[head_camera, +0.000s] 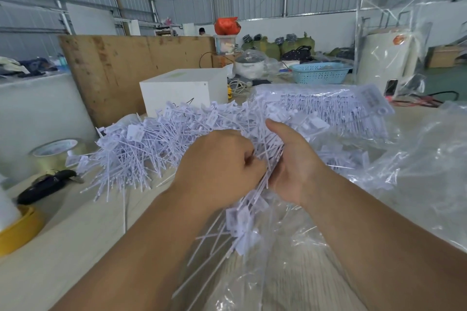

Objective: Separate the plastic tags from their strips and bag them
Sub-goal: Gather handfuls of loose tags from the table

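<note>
A big heap of white plastic tags (151, 144) lies across the middle of the table. My left hand (219, 166) and my right hand (295, 159) meet just in front of the heap, and both grip a bunch of white tags (267, 159) between them. The lower ends of that bunch (242, 227) hang down over a clear plastic bag (290, 272) lying on the table near me. A packed clear bag of tags (328, 106) lies behind my right hand.
A tape roll (55, 150), a black object (45, 185) and a yellow-based item (17, 230) sit at the left. Behind the heap stand a white box (182, 91) and a wooden board (121, 65). Loose clear plastic (429, 171) covers the right side; a blue basket (318, 72) is farther back.
</note>
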The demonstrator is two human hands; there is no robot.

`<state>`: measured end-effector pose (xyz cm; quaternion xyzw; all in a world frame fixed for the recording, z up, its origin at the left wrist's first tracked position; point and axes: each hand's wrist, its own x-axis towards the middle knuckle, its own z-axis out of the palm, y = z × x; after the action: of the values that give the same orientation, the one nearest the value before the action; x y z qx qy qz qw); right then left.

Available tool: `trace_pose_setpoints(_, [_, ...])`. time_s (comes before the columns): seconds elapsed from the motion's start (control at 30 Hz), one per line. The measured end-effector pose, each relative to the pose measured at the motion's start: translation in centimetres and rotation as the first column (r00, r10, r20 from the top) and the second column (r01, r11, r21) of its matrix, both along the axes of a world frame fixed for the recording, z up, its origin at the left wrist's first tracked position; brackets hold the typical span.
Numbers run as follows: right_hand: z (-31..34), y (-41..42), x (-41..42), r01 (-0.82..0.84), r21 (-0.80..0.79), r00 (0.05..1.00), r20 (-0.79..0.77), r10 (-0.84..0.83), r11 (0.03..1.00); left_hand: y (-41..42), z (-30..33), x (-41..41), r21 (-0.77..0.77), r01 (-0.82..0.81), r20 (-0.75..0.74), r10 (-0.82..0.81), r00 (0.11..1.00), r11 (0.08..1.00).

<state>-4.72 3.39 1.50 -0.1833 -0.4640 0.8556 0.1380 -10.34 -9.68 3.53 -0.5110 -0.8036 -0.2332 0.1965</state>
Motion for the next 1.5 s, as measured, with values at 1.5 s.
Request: trace_pose_setpoints(1.5, [-0.2, -0.7, -0.6, 0.037, 0.013, 0.998, 0.047, -0.037, 0.999, 2.0, -3.2, -0.2, -0.066, -0.161, 0.287, 0.174, 0.942, 0.985])
